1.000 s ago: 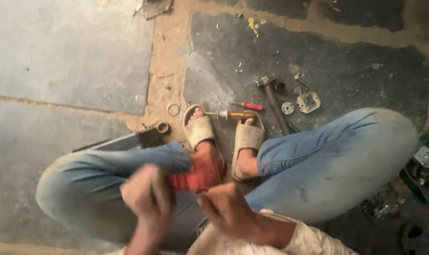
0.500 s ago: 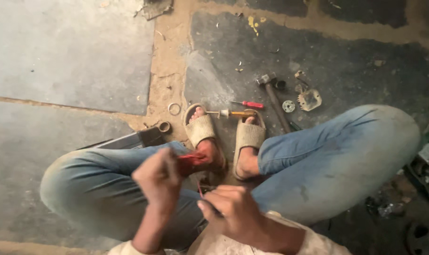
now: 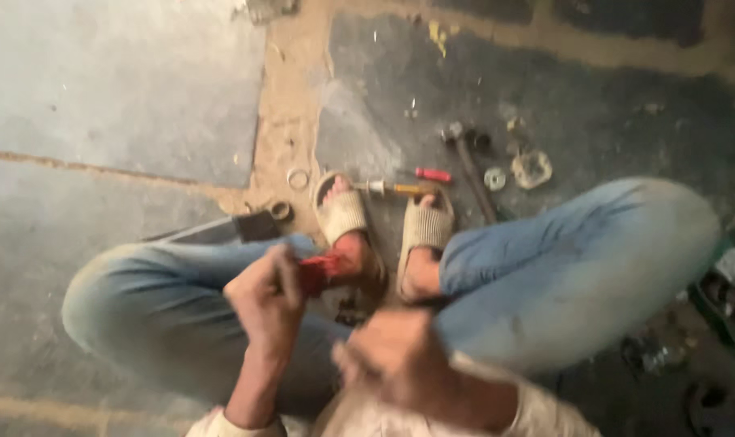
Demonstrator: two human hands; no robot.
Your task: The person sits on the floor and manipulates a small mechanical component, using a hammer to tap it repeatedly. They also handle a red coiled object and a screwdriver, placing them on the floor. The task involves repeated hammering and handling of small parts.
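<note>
Ahead, hammer [image 3: 472, 174], screwdrivers by sandals; left hand [image 3: 266, 303] fingers pinching red part [image 3: 317, 271]; right unclear.

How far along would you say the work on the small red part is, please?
Done: tools lie out on the stone floor, a hammer and a red-handled screwdriver beyond the sandals. In hand: the left hand grips the small red part; the right hand is blurred beside it. Nothing shows it finished.

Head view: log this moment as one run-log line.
left hand: grips red object | right hand: blurred, grip unclear | floor: hammer, screwdriver, washers beyond sandals
</note>
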